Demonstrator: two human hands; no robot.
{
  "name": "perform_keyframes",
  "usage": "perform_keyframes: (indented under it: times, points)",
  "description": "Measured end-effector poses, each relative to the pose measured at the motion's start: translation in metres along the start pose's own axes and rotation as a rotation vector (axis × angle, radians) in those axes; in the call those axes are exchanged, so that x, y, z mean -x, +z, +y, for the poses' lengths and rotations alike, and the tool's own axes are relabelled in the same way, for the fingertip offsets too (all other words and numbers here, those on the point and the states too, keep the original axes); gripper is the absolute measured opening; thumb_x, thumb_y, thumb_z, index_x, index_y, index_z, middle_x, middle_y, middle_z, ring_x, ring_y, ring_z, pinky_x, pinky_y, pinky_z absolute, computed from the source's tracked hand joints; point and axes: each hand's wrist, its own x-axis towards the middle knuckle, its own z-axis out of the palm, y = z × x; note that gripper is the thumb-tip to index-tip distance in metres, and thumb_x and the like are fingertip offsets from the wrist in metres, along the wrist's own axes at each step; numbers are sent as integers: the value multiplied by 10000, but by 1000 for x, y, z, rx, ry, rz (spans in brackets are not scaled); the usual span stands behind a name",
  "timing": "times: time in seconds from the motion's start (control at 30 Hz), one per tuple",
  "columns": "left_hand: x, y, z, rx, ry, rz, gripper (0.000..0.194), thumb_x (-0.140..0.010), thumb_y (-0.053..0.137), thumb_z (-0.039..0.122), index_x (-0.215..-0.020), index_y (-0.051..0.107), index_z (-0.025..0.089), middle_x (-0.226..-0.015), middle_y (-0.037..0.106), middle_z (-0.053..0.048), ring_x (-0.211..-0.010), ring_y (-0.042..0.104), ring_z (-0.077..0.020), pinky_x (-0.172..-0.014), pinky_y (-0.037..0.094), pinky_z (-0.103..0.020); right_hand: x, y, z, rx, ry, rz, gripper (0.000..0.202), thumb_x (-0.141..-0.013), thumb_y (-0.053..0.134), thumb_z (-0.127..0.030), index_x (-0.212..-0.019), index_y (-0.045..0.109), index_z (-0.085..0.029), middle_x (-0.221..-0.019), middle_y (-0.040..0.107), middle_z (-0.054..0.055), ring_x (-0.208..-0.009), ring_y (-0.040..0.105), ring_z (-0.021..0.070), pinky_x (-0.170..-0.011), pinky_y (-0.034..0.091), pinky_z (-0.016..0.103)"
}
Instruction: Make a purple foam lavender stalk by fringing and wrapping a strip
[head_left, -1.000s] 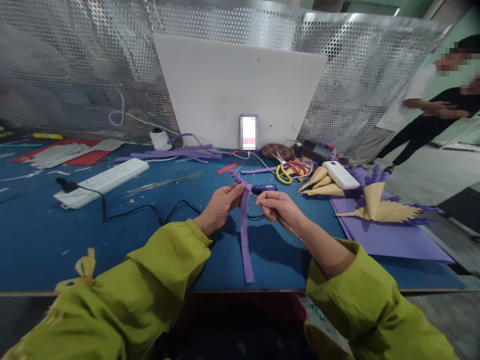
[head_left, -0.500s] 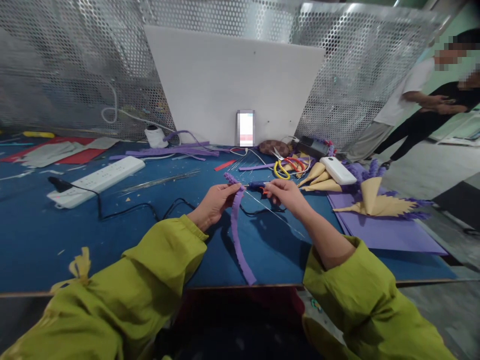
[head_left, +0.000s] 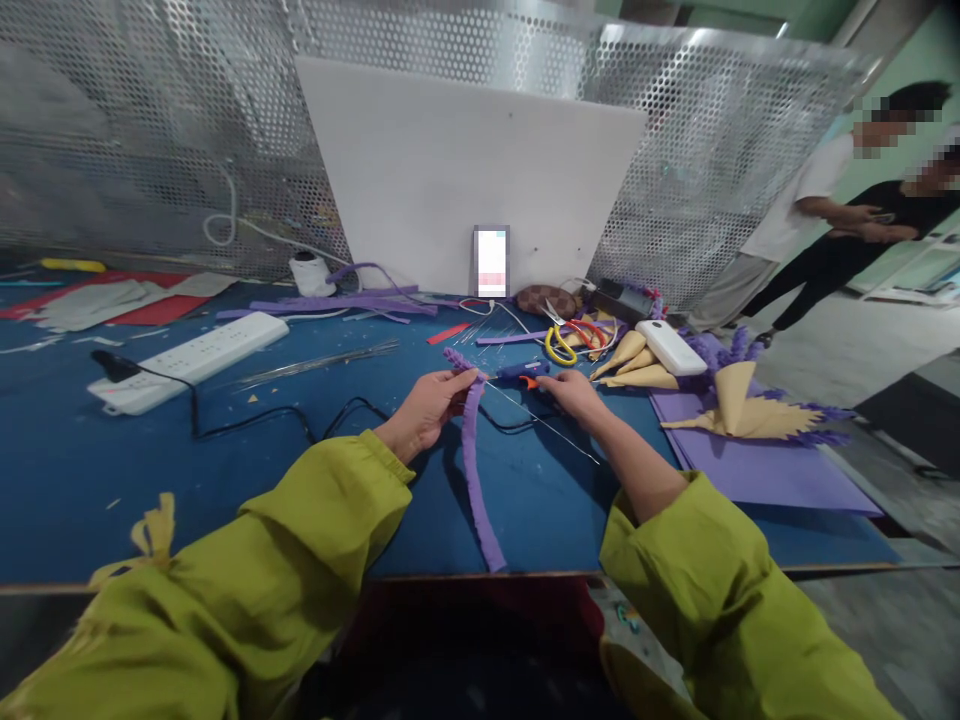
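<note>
While the left hand (head_left: 427, 410) pinches a purple strip (head_left: 472, 460) between thumb and fingertips, the two hands are apart above the blue table (head_left: 300, 520). Clock positions are read about that pinch, 12 being directly away from the wearer.

Purple strip: upper end at the left fingertips, free length hanging toward 6 in a slight curve, lower tip near the front edge of the table. A textured purple spike (head_left: 459, 361) projects from the pinch toward 10. A thin bare wire (head_left: 544, 418) extends toward 4, its far end near the right forearm.

Right hand (head_left: 576, 396): at 3, fingers curled beside the rear of a blue glue gun (head_left: 517, 373) with an orange trigger (head_left: 529, 383). Whether these fingers grip the gun or only rest against it, I cannot tell. The nozzle points toward the left hand.

Surroundings: bundle of wires (head_left: 322, 365) and white power strip (head_left: 199, 365) at 9; loose purple strips (head_left: 337, 302) at 10; lit phone (head_left: 492, 262) at 12, upright before a white board (head_left: 465, 160) (its screen is blurred); tan paper cones (head_left: 637, 380) and a flat white device (head_left: 670, 347) at 3; purple sheets (head_left: 750, 475) between 3 and 4, beneath a tan paper wrap (head_left: 757, 415). Two people (head_left: 814, 175) stand beyond the table at 2.
</note>
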Motion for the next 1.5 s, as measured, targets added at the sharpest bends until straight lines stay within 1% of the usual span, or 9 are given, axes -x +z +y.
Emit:
perform_keyframes:
  times: [0.2, 0.27, 0.33, 0.37, 0.5, 0.7, 0.87, 1.03, 1.5]
  points:
    - [-4, -2, 6, 59, 3, 19, 284, -648, 843, 337, -785, 746, 107, -668, 686, -32, -562, 577, -97, -555, 429, -222, 9, -12, -18, -461, -222, 174, 329, -767, 619, -468, -955, 496, -228, -966, 664, 27, -638, 626, 112, -536, 486, 230]
    - [-5, -3, 8, 73, -1, 30, 277, -651, 842, 332, -787, 746, 110, -673, 689, -34, -563, 580, -100, -561, 437, -228, 15, -20, -25, -718, -250, 69, 357, -723, 688, -413, -981, 560, -203, -999, 683, 54, -568, 571, 100, -482, 460, 234]
    - [-6, -5, 9, 85, 2, 44, 275, -643, 848, 327, -782, 745, 114, -675, 691, -34, -566, 582, -104, -566, 443, -234, 20, -27, -31, -835, -204, -55, 336, -730, 698, -409, -963, 615, -181, -981, 696, 69, -509, 504, 86, -425, 417, 236]
    - [-6, -6, 10, 89, 8, 48, 279, -636, 852, 328, -780, 744, 114, -672, 689, -32, -565, 579, -104, -564, 442, -234, 23, -29, -33, -850, -221, -48, 316, -733, 703, -395, -954, 631, -181, -978, 697, 65, -509, 497, 85, -414, 399, 234]
    - [-8, -9, 12, 88, 43, 64, 324, -611, 864, 348, -803, 751, 112, -690, 686, -28, -572, 569, -96, -548, 425, -223, 38, -33, -45, -681, -388, 20, 200, -726, 724, -296, -883, 668, -185, -859, 688, 41, -517, 512, 97, -489, 430, 264]
    - [-10, -13, 17, 84, 78, 121, 335, -600, 864, 351, -813, 760, 115, -692, 675, -19, -576, 551, -88, -535, 391, -218, 65, -21, -54, -456, -503, -170, 272, -818, 657, -472, -834, 643, -201, -762, 663, 50, -429, 479, 108, -436, 361, 290]
    - [-7, -10, 21, 49, 106, 109, 284, -611, 848, 332, -784, 759, 124, -700, 691, -36, -581, 559, -104, -549, 383, -234, 75, -4, -45, -211, -538, -218, 228, -835, 673, -430, -888, 658, -208, -767, 658, 46, -530, 540, 148, -532, 428, 302]
    - [-2, -7, 23, 4, 126, 88, 260, -617, 831, 319, -765, 756, 119, -711, 702, -53, -599, 580, -124, -589, 413, -258, 75, 2, -35, -25, -625, -166, 234, -854, 660, -451, -853, 634, -218, -810, 670, 59, -715, 607, 213, -674, 439, 319]
    - [0, -6, 22, -36, 126, 58, 295, -643, 824, 369, -807, 766, 131, -755, 706, -43, -652, 596, -126, -638, 439, -260, 75, 4, -36, 184, -685, -35, 313, -884, 581, -512, -832, 588, -203, -760, 646, 46, -659, 607, 197, -595, 413, 275]
